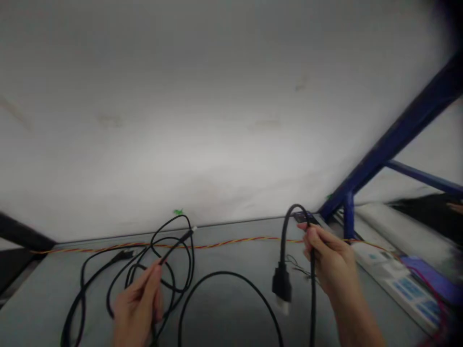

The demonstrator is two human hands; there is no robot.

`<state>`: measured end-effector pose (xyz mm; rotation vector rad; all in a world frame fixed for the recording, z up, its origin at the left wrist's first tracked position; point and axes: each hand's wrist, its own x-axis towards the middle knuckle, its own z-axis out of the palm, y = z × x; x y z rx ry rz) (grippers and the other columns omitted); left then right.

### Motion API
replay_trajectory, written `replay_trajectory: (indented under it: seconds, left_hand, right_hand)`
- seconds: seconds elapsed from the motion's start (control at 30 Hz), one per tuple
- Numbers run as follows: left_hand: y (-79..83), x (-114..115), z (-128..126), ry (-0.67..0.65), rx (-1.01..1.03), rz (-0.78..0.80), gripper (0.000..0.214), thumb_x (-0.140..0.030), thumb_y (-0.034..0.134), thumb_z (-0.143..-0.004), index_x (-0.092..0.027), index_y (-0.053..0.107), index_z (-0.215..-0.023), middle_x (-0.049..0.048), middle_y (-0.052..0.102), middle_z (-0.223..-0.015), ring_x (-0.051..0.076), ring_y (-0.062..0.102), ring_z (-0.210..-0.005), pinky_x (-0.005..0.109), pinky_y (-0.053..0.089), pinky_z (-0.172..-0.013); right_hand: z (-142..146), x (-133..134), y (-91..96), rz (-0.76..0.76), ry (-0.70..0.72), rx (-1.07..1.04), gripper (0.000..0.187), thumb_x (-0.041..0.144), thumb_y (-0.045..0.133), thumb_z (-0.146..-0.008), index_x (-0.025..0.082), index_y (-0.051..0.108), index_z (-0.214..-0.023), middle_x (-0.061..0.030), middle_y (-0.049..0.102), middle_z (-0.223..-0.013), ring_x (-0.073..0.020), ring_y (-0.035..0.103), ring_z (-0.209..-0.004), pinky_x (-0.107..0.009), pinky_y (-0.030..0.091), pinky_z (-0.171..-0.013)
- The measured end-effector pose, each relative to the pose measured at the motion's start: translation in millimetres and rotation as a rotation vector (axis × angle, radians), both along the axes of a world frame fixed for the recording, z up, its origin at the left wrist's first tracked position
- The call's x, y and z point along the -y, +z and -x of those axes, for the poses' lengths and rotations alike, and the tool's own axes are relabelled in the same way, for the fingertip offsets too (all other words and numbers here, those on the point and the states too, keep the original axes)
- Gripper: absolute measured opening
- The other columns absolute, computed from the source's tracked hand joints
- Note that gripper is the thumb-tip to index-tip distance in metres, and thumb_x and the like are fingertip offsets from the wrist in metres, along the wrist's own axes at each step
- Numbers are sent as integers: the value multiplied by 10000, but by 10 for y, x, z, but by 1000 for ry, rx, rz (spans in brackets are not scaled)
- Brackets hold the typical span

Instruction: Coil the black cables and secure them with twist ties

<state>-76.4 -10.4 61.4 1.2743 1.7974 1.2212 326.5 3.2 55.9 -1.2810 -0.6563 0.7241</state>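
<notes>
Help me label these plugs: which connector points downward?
The broad black connector hanging from the cable in the right hand: its pale end points down. The slim one beyond the left hand tilts up; the leftmost points sideways.

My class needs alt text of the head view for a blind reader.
The left hand holds a thin black cable near its slim connector; the right hand holds a black cable whose blocky plug hangs down, over a grey tabletop crossed by a twisted red-and-yellow wire.

Blk cables (117, 257) on grey tbl (231, 303).
</notes>
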Motion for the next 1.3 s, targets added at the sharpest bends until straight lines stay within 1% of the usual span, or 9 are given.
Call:
replay_trajectory:
  seconds: [0.1, 0.2, 0.27, 0.4, 0.53, 0.7, 0.93, 1.03, 1.3]
  left_hand:
    - [-325, -28, -507, -242, 27, 89, 843, -862, 604, -868, -126, 840, -1202, -31, 565, -429, 174, 524, -374, 269, 442, -379]
    - [-627, -63, -797, -437, -93, -11, 586, -674, 573, -991, -197, 861, -1173, 82, 867, -937, 265, 818, -791, 346, 681, -699]
    - [-796, -109, -876, -547, -212, -71, 430, -518, 554, -1044, -247, 852, -1194, 59, 864, -1130, 262, 836, -1012, 354, 682, -900]
    - [-1010, -264, -837, -621, -493, -245, 344, -360, 530, -1070, -266, 831, -1207, 54, 867, -1065, 235, 838, -934, 339, 683, -885]
    - [-1063, -393, -727, -633, -692, -358, 323, -343, 527, -1085, -247, 830, -1146, 79, 817, -1000, 237, 800, -939, 348, 679, -849]
    - [-1117, -444, -685, -634, -693, -411, 317, -368, 522, -1112, -244, 811, -1150, 68, 774, -976, 216, 770, -910, 339, 668, -836]
    - [-1099, -366, -680, -626, -600, -411, 298, -373, 519, -1123, -248, 768, -1227, 63, 791, -1080, 204, 784, -1003, 330, 670, -912]
    - [-1045, -245, -665, -647, -600, -384, 264, -416, 686, -1033, -264, 773, -1231, 78, 771, -1136, 232, 779, -1041, 361, 682, -917]
    - [-1066, -62, -623, -641, -773, -471, 227, -235, 647, -1005, -233, 770, -1196, 73, 815, -1145, 243, 801, -1011, 399, 702, -901]
  right_hand:
    - [-93, 130, -278, 63, 55, 85, 502, 658, 840, -812, 190, 823, -992, 38, 508, -624, -127, 439, -549, -244, 336, -483]
    - [-141, 218, -488, 135, 104, 164, 520, 681, 798, -842, 185, 840, -994, 32, 521, -607, -142, 455, -551, -258, 346, -498]
    - [-129, 253, -589, 182, 122, 194, 534, 692, 785, -844, 184, 855, -991, 20, 554, -601, -155, 483, -550, -266, 369, -499]
    - [-10, 270, -733, 215, 155, 282, 519, 695, 776, -847, 201, 878, -967, -48, 724, -704, -221, 629, -644, -321, 514, -568]
    - [127, 268, -875, 241, 187, 347, 496, 677, 727, -889, 214, 889, -965, -102, 821, -860, -265, 712, -710, -378, 598, -637]
    - [233, 294, -1044, 251, 276, 428, 446, 640, 678, -933, 248, 886, -972, -113, 852, -1003, -334, 795, -934, -513, 652, -898]
    - [398, 374, -992, 279, 602, 767, 425, 480, 508, -1092, 255, 867, -1048, -96, 806, -1019, -269, 764, -926, -418, 627, -879]
    - [500, 384, -921, 244, 597, 968, 358, 434, 526, -1104, 287, 850, -1146, -105, 744, -1205, -268, 741, -1062, -424, 604, -970]
    - [699, 145, -1015, 62, 516, 1004, 307, 319, 565, -1099, 246, 749, -1335, -123, 688, -1395, -284, 635, -1303, -484, 531, -1145]
